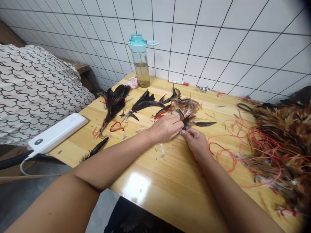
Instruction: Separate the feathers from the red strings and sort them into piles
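My left hand (166, 127) is closed, its curled fingers over the middle of the table at a small bunch of dark feathers (186, 122). Thumb and fingertips of my right hand (196, 141) pinch the lower end of that same bunch, close beside the left fingertips. One long black feather (205, 124) sticks out to the right from there. Just behind my hands lies a loose heap of brown feathers (186, 106) mixed with red string. The feather quills between my fingers are mostly hidden.
Black feather bundles (114, 102) lie at the left, near a water bottle (142, 69) by the tiled wall. A white power bank (58, 132) sits at the left edge. Tangled red string (243, 145) and a large brown feather pile (286, 139) cover the right. A red marker (178, 83) lies behind.
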A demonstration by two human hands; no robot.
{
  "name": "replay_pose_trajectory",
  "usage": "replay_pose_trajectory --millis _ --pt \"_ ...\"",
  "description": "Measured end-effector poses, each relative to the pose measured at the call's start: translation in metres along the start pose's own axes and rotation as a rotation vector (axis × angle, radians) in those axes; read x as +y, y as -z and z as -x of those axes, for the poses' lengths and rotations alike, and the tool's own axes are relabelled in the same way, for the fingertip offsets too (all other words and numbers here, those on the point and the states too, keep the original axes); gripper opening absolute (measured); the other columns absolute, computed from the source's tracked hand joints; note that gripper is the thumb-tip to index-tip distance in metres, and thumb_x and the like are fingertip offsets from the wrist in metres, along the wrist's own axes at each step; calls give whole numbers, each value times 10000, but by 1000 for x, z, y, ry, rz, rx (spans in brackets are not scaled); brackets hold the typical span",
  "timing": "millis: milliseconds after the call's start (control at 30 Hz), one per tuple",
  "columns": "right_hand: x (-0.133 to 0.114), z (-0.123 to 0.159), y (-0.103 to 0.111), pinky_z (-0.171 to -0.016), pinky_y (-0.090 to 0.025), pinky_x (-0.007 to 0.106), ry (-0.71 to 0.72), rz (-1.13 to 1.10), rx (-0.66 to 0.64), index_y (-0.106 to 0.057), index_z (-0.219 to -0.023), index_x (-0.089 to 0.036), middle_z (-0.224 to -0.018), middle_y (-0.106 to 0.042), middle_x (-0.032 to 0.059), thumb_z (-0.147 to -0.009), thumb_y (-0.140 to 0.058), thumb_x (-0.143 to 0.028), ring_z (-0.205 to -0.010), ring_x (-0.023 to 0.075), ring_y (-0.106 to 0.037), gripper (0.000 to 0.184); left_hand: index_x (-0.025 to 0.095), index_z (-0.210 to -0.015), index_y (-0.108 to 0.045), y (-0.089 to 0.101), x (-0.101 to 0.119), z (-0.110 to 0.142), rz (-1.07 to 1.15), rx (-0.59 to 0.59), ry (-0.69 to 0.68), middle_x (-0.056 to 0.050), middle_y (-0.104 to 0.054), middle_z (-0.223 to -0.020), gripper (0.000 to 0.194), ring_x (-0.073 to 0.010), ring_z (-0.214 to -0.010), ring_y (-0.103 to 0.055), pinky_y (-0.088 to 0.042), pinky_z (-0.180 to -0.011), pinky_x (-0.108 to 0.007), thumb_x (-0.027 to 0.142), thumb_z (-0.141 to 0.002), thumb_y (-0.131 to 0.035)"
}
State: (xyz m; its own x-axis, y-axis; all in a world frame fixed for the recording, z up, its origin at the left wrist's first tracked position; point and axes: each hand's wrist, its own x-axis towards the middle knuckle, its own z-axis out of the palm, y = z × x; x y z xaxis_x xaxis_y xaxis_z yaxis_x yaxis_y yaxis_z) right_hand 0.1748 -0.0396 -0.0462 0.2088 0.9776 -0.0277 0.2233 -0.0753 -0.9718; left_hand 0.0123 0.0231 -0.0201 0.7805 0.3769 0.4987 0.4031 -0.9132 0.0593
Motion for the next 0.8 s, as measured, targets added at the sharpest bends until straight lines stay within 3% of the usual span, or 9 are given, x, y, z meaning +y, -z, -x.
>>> replay_pose_trajectory --millis 133,267,367,533,633,800 --pt "1 -1 0 -585 -363 257 21 -122 -47 -583 -620 -199 -600 -543 -26 -674 -692 -433 -601 125 -456 264 171 -928 -595 3 -1 1 60 24 15 -85 -613 -905 241 -189 -879 -529 -396 -829 -333 272 -947 -377" --pt "1 -1 0 -678 -424 277 -1 -270 -74 -588 -699 -205 -682 -590 -14 -685 -711 -431 -681 143 -509 258 167 -1058 -577 8 -1 0 95 232 160 -111 -594 -1104 212 -217 -1047 -498 -383 -936 -377 263 -911 -458" --pt "1 -2 1 -717 -442 295 -29 -346 -76 -592 -730 -209 -723 -617 1 -687 -723 -441 -739 163 -539 270 160 -969 -580 7 -1 -1 123 328 276 -97 -610 -1001 154 -205 -984 -512 -397 -910 -367 257 -898 -484" --pt "0 -2 2 -698 -444 285 -38 -376 -64 -623 -767 -205 -724 -630 -1 -663 -742 -449 -727 158 -546 291 158 -827 -567 3 -1 -2 293 302 310 -49 -602 -815 121 -156 -814 -531 -426 -778 -287 227 -889 -490" --pt "-4 -1 2 -655 -433 269 -36 -390 -51 -632 -802 -199 -673 -604 -13 -656 -738 -451 -694 149 -533 310 158 -805 -587 5 -7 -2 353 197 284 -40 -614 -805 116 -152 -804 -537 -415 -788 -285 239 -863 -528" --pt "-9 -1 3 -581 -397 252 -13 -348 -23 -600 -777 -197 -577 -520 -39 -661 -709 -454 -630 136 -498 303 182 -814 -669 7 -18 2 434 -207 144 -43 -639 -871 102 -171 -884 -544 -387 -855 -300 275 -777 -651"
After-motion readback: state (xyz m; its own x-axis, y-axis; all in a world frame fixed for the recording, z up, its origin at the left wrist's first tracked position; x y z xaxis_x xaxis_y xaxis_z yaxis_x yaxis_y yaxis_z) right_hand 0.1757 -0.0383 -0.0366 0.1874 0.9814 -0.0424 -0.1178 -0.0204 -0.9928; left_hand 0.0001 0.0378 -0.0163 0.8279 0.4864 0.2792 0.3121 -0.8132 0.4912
